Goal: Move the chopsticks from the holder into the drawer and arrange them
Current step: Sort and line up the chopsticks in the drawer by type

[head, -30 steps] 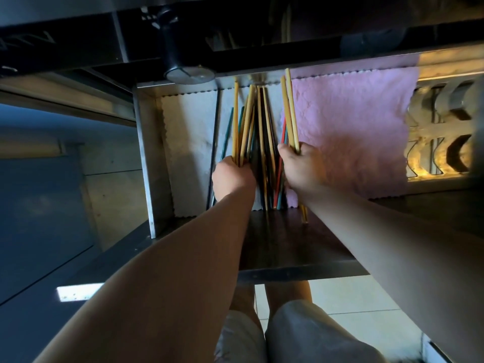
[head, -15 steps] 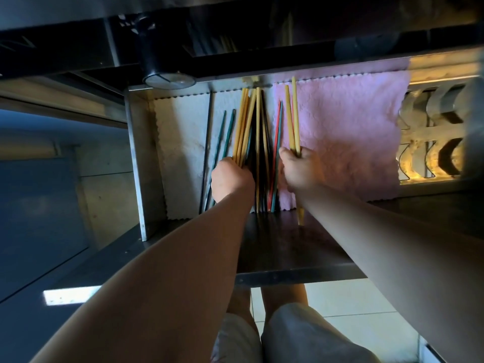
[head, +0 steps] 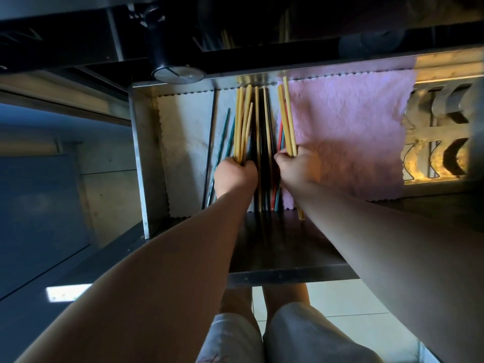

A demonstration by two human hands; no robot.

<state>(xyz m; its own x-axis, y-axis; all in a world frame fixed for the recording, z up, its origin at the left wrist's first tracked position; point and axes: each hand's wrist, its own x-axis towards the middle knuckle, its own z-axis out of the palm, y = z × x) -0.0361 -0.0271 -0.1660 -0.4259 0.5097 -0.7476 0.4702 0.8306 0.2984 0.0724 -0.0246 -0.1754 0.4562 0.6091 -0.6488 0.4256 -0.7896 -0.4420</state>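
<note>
Our left hand [head: 234, 176] grips a bundle of yellow chopsticks [head: 242, 121] and our right hand [head: 293, 166] grips a yellow pair [head: 286, 119]. Both lie lengthwise in the drawer [head: 140, 153], pointing away from us. Loose chopsticks [head: 265, 142] lie between the hands, with the white cloth [head: 183, 140] left, the pink cloth [head: 353, 127] right and little room.

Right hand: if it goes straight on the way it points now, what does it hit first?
Likely the red chopstick lying just left of its knuckles: the right hand, gripping two yellow chopsticks, points up-left along its forearm, toward it. Depth is unclear, so it may pass above.
</note>
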